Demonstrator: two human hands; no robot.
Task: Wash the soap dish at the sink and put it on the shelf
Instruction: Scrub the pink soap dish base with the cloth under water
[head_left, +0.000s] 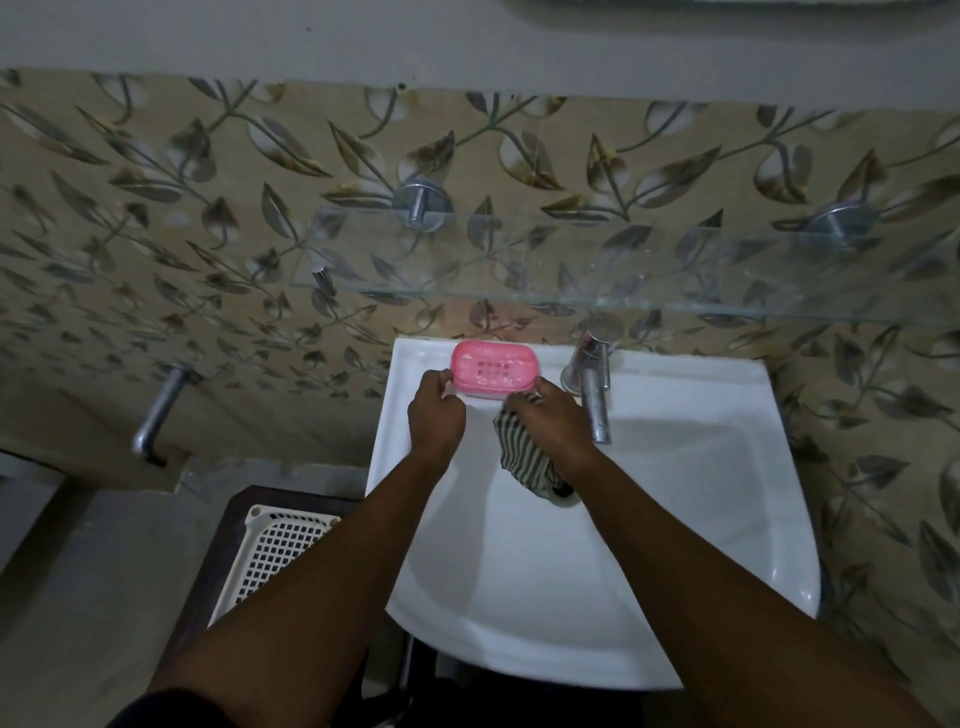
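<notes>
Fingers (440, 376) of the left hand (435, 415): curled, pinching the left end of the soap dish (493, 370). Right hand (550, 423): fingers bent round a striped cloth (524, 460), tips against the dish's right end. Soap dish: pink, oval, slotted in the middle, smeared with pale residue, upright on the back ledge of the sink (727, 467), left of the faucet (595, 400). Cloth: hangs from the right hand into the basin, lower end near the drain (565, 494). Glass shelf (571, 270): on the leaf-patterned wall above the sink, on metal pegs. White perforated basket (275, 551): on a dark stand left of the sink. Wall tap (158, 410): further left.
</notes>
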